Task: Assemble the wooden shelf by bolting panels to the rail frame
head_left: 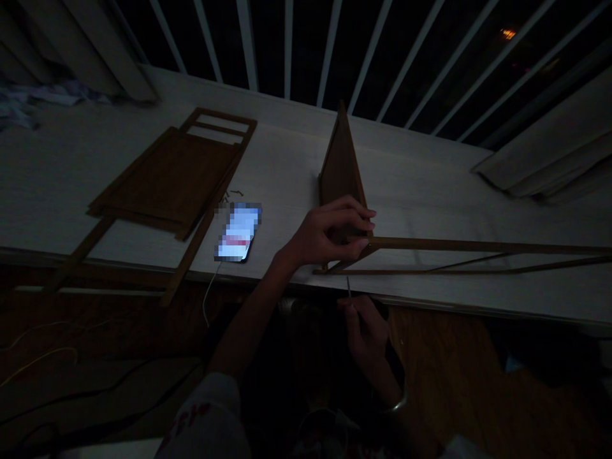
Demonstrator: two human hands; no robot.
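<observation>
My left hand [329,233] is closed over the corner where an upright wooden panel [340,166] meets a long wooden frame [454,245]. Its fingers curl across the top and the thumb presses from below. The frame lies on edge along the white ledge, its rails stretching off to the right. Lower down, at the ledge's front edge, my right hand [367,328] pinches a tool with a thin metal shaft [349,287]. The shaft points up toward the frame's lower rail; darkness hides the handle, and I cannot tell whether the tip touches the wood.
A flat wooden frame with panels [167,172] lies at left, its legs overhanging the white ledge [287,153]. Beside it are a lit phone [239,233] on a cable and several small screws [234,193]. White bars [288,51] and curtains [559,140] border the back.
</observation>
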